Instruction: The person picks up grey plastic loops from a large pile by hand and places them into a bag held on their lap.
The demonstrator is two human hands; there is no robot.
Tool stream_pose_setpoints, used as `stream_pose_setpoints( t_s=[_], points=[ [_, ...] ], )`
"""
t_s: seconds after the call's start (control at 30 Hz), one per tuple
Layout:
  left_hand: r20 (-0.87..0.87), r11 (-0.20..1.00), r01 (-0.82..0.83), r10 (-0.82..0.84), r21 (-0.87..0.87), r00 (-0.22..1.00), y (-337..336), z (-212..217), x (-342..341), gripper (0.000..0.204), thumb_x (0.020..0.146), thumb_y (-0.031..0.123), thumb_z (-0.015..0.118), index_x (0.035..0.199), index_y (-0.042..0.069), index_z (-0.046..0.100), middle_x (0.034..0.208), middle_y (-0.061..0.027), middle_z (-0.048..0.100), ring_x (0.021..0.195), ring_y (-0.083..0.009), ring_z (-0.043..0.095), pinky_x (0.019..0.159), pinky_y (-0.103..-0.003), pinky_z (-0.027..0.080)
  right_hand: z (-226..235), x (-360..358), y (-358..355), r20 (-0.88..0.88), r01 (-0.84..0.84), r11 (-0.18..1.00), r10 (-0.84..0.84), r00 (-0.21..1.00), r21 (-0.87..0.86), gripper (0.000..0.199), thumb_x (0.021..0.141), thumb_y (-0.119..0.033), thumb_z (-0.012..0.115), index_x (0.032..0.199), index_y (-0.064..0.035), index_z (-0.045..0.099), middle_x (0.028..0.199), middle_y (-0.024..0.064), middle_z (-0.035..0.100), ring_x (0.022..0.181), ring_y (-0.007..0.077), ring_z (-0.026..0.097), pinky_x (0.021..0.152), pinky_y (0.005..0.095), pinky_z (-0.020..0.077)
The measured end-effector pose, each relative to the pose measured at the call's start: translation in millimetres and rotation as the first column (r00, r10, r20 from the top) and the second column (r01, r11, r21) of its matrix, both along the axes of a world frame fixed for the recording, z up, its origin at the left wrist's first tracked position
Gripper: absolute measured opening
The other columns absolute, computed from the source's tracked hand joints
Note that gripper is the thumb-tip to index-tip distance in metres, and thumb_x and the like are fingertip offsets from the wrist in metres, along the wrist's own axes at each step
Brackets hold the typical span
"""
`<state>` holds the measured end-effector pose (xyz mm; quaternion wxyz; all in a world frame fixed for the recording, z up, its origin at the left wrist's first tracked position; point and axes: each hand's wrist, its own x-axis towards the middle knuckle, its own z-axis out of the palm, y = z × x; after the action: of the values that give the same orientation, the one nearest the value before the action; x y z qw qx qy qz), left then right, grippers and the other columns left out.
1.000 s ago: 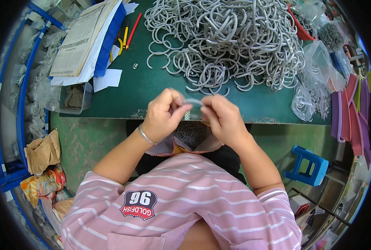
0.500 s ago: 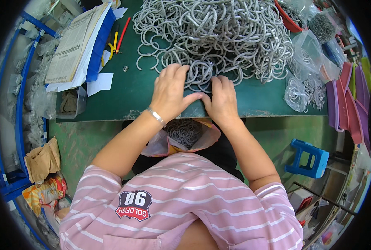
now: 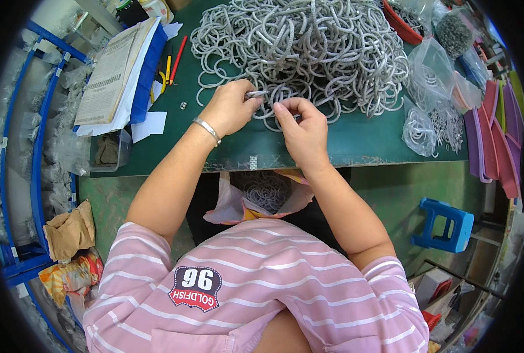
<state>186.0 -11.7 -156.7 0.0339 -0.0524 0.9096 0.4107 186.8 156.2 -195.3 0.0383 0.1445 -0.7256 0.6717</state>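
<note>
Head camera view, looking down at a person in a pink striped shirt seated at a dark green table (image 3: 344, 147) with a matte, scuffed top. Largest on it is a big tangled heap of grey rings (image 3: 309, 47), springy open loops with a ribbed, coiled surface, piled across the far middle of the table and spilling toward the near edge. At the far left lies a stack of papers (image 3: 112, 73) on a blue folder, with a red pen and a yellow tool just beside it. At the right sit clear, crinkled plastic bags (image 3: 432, 100) holding more small grey loops, and beyond them purple and pink flat sheets. On the person's lap, just below the near table edge, an open pink bag (image 3: 262, 197) holds a nest of finished grey rings. A blue plastic stool (image 3: 444, 223) stands on the green floor to the right.

Both hands meet at the near edge of the heap. The left hand (image 3: 229, 109), wearing a thin silver bangle, has thumb and fingers pressed together, pinching one end of a single grey ring (image 3: 262, 97). The right hand (image 3: 303, 126) curls its fingertips around the same ring's other part, pinching it against the thumb.
</note>
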Motion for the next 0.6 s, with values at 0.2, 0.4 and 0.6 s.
stream_pose_setpoints(
  t_s=[0.2, 0.4, 0.6],
  points=[
    [-0.141, 0.971, 0.074, -0.109, -0.228, 0.984, 1, 24, 3, 0.017, 0.085, 0.015, 0.063, 0.087, -0.001, 0.06, 0.081, -0.0217, 0.065, 0.08, -0.0414, 0.063, 0.07, -0.046, 0.049, 28, -2, -9, 0.502, 0.114, 0.912, 0.11, 0.858, -0.394, 0.028, 0.085, -0.009, 0.068, 0.104, 0.0045, 0.053, 0.083, 0.009, 0.064, 0.064, 0.0082, 0.055, 0.053, 0.0219, 0.0433],
    [-0.387, 0.953, 0.089, -0.202, -0.289, 0.9, 13, 23, 29, 0.015, 0.081, 0.006, 0.065, 0.086, -0.001, 0.052, 0.076, -0.0221, 0.059, 0.076, -0.0413, 0.06, 0.065, -0.046, 0.047, 40, 1, 15, 0.579, -0.017, 0.779, 0.48, 0.66, -0.627, 0.034, 0.094, -0.01, 0.056, 0.119, 0.0097, 0.043, 0.081, 0.0079, 0.06, 0.052, 0.0078, 0.045, 0.048, 0.0235, 0.0439],
    [-0.421, 0.997, 0.067, -0.073, -0.029, 0.904, 27, -30, 65, 0.039, 0.076, 0.001, 0.068, 0.113, 0.0, 0.053, 0.102, -0.022, 0.056, 0.096, -0.0408, 0.055, 0.085, -0.044, 0.046, 10, 17, 22, 0.593, 0.024, 0.993, 0.051, 0.804, -0.118, 0.034, 0.092, -0.005, 0.058, 0.118, 0.0119, 0.044, 0.078, 0.0098, 0.061, 0.053, 0.0091, 0.055, 0.048, 0.0237, 0.0481]
  ],
)
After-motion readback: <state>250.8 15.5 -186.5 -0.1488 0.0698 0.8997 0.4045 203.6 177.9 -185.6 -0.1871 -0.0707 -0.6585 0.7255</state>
